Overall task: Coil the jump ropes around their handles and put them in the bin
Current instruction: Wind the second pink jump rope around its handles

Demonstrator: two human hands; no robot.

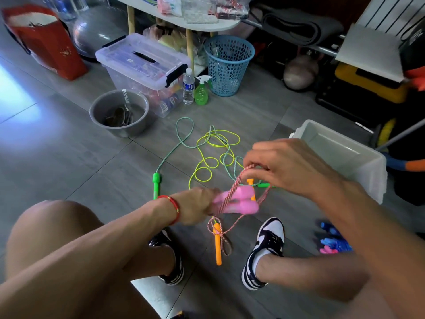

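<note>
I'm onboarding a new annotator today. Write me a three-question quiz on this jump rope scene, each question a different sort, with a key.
1. True or false: the white bin already holds a coiled rope.
2. Multiple choice: what does the left hand grip? A) the pink handles B) the green handle C) the spray bottle
3. Fill in: the right hand pinches the pink-and-white ____ above the handles.

Key: 1 false, no rope shows in the visible part of the bin; 2 A; 3 rope.
</note>
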